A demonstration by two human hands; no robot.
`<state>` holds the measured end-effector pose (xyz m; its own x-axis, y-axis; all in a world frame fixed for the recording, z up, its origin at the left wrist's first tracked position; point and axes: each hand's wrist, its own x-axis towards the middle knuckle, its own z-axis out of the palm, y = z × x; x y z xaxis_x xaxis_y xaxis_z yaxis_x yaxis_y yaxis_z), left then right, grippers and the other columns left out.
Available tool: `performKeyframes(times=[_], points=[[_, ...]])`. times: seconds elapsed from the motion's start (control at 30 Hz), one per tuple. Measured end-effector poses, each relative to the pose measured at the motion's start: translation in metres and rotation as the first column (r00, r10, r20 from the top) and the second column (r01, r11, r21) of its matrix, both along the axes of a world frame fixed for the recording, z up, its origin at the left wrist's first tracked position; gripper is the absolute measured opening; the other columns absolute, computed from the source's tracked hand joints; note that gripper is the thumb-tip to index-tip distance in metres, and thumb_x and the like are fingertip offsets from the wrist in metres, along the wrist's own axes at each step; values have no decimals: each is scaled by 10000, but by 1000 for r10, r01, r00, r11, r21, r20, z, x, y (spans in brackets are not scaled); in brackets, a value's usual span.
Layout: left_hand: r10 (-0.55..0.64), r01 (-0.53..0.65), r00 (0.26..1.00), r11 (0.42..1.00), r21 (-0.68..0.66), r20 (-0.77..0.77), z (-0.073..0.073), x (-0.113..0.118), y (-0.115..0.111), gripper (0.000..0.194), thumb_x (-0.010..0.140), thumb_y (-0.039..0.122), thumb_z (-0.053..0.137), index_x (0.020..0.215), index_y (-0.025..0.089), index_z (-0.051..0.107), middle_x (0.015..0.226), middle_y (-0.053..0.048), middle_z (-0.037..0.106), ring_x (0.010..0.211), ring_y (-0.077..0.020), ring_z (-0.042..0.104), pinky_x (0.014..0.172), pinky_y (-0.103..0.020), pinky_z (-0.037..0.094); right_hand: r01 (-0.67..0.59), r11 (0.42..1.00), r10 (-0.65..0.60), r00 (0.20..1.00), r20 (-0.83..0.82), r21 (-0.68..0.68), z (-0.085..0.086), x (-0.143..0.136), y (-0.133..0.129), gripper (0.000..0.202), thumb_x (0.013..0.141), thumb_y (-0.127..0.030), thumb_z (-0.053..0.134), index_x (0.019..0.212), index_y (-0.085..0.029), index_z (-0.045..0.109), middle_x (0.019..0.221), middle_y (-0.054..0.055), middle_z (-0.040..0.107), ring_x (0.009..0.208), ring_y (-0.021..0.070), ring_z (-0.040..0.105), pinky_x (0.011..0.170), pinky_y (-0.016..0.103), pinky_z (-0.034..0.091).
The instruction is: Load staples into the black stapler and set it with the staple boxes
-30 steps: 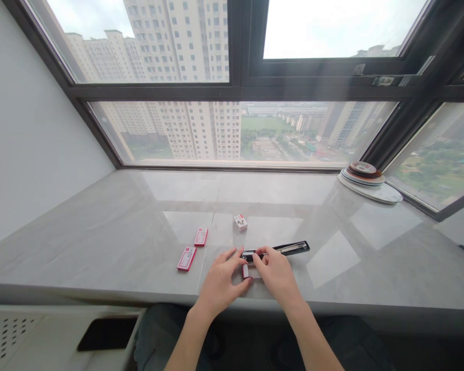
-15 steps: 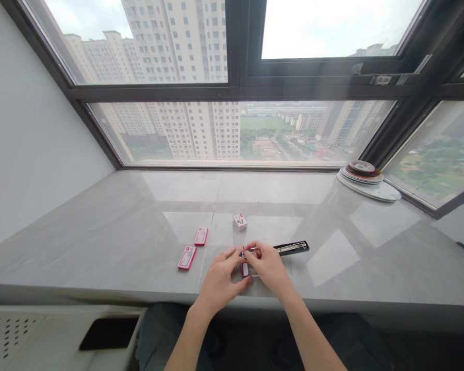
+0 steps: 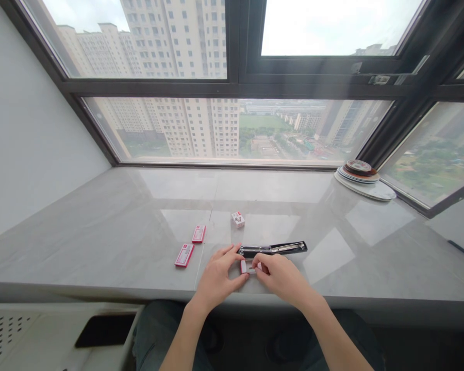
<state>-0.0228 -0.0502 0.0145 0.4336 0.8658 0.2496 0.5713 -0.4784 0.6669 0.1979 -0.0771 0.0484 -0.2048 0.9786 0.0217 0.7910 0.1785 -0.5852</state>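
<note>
A black stapler [image 3: 272,249] lies opened out on the grey sill, its metal channel showing. My left hand [image 3: 221,271] has its fingers at the stapler's left end and its thumb against a small pink-and-white box [image 3: 244,267]. Just below the stapler, my right hand [image 3: 279,274] has its fingertips pinched together over the right part of that box. Whatever they hold is too small to make out. Part of the box is hidden by the fingers of my right hand.
Two flat pink boxes, one nearer [image 3: 184,255] and one farther [image 3: 198,234], lie on the left. A small white-and-red box [image 3: 238,220] sits beyond the stapler. Stacked plates [image 3: 365,180] stand at the back right by the window.
My right hand has moved right and down, off the stapler's left end to the pink-and-white box. More of the stapler shows. My left hand has stayed near the same place.
</note>
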Motion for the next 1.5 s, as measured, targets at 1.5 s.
performKeyframes(times=[1.5], points=[[44, 8, 969, 978, 209, -243, 11, 52, -15, 149, 900, 377, 709, 1044, 341, 725, 947, -34, 688, 960, -255, 622, 815, -401, 410, -31, 997, 42, 988, -152, 70, -7, 18, 72, 226, 810, -435, 727, 889, -228, 680, 643, -81, 448, 606, 115, 446, 588, 237, 294]])
